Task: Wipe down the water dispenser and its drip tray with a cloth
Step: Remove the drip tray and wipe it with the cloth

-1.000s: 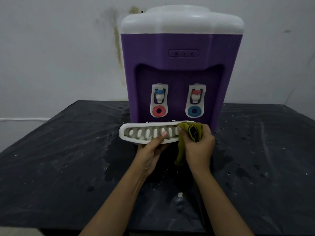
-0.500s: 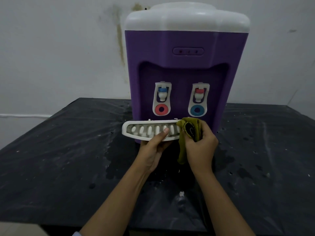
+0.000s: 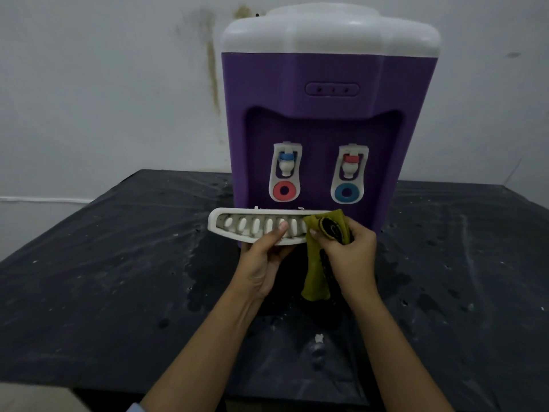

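A purple water dispenser (image 3: 320, 120) with a white top stands on a black table (image 3: 104, 278). Two white taps sit in its front recess. Below them is the white slotted drip tray (image 3: 237, 226), held slightly out in front of the base. My left hand (image 3: 264, 257) grips the tray's front edge from below, thumb on the slots. My right hand (image 3: 349, 254) holds an olive-green cloth (image 3: 316, 275) with black markings, bunched against the tray's right end. The cloth's tail hangs down between my hands.
The table surface is wet and speckled around the dispenser base, with a small white scrap (image 3: 318, 339) near the front. A stained white wall (image 3: 118, 84) stands behind. The table's front edge is close to my body.
Both hands and the tray stay almost in place; my right hand has shifted the cloth slightly on the tray's right end. The camera has moved a little.
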